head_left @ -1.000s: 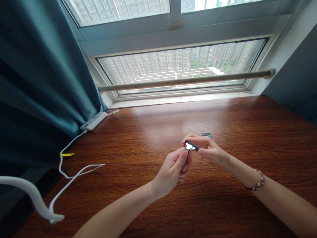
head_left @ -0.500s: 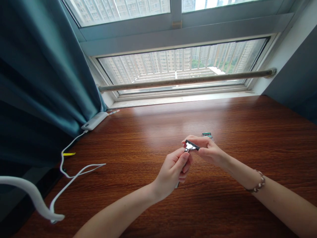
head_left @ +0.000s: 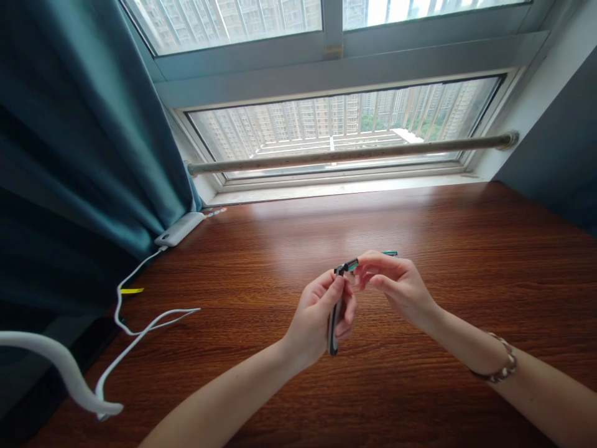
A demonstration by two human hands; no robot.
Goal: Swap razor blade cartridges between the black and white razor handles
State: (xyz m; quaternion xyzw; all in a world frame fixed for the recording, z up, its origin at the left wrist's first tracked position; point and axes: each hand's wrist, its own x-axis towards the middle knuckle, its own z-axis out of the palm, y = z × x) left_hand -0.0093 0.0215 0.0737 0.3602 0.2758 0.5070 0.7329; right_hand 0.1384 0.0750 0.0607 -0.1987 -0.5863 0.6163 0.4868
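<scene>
My left hand (head_left: 319, 311) is closed around the handle of a razor (head_left: 333, 333), which stands nearly upright with its dark and grey handle end showing below my fingers. The razor's head points to the right, and a green strip shows on it. Beside that head is my right hand (head_left: 394, 280), its fingers curved and its thumb apart, holding nothing I can see. One fingertip is at the edge of the head; whether it touches cannot be told. Behind my right hand, a razor cartridge (head_left: 390, 253) with a green strip lies on the table, partly hidden.
The brown wooden table (head_left: 261, 249) reaches to the window sill. At the left lie a white power strip (head_left: 180, 229), a white cable (head_left: 149, 326) and a yellow strip (head_left: 132, 290). A thicker white curved tube (head_left: 56, 361) is nearer me. A blue curtain (head_left: 93, 124) hangs at the left.
My left hand has turned the razor, so its handle now shows and its head faces right with the green strip visible. My right fingers have moved off the head and spread slightly.
</scene>
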